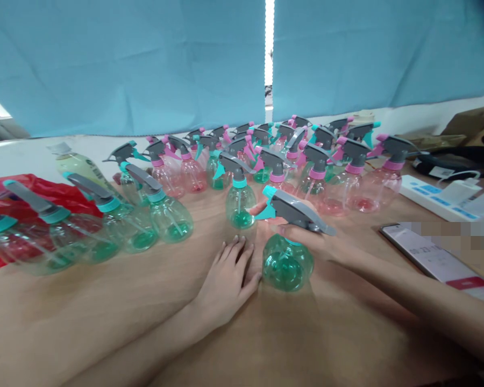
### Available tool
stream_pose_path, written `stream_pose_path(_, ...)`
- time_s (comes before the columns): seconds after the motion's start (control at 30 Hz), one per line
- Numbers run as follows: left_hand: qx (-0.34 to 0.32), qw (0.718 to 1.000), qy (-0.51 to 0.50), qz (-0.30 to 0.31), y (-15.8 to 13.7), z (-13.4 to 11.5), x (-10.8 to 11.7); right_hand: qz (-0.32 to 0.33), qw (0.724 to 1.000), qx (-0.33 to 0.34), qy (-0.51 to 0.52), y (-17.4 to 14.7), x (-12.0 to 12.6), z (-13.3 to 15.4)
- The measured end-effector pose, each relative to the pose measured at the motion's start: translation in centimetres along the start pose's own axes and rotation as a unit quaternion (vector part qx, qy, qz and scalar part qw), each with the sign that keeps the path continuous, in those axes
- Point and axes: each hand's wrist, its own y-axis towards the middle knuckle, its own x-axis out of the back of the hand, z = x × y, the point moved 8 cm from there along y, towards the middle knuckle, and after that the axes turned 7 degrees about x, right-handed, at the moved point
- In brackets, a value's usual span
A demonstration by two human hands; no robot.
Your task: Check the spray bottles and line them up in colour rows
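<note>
My right hand (306, 236) is closed around the neck of a green spray bottle (288, 266), just under its grey and turquoise trigger head. The bottle is tilted, with its base toward me. Flat on the table, my left hand (229, 274) lies with fingers stretched out, left of that bottle and holding nothing. Just beyond my hands stands another green spray bottle (241, 207), upright. A row of green spray bottles (171, 217) stands to the left. Behind, pink spray bottles (334, 188) and green ones crowd together.
On the right are a phone (435, 263) with a timer on its screen, a white power strip (435, 196) with plugs, and a black coiled cable (447, 164). A red plastic bag (40, 196) and a pale yellow bottle (78, 166) stand at the left. Blue cloth (145, 64) hangs behind the table.
</note>
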Motion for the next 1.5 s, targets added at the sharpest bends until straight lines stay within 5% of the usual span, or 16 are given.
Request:
stream_pose_path(0.37, -0.004, 1.000, 0.000, -0.003, 0.0, 0.0, 0.0, -0.005, 1.000, -0.022, 0.016, -0.3, 0.0, -0.6)
stream_pose_path(0.97, 0.002, 1.000, 0.025, 0.014, 0.1, -0.1, -0.3, -0.006, 0.998, 0.064, 0.008, 0.1, 0.4, 0.8)
stream_pose_path(1.5, 0.000, 1.000, 0.021, 0.005, 0.1, 0.0, -0.3, -0.002, 0.999, 0.034, -0.013, 0.1, 0.2, 1.1)
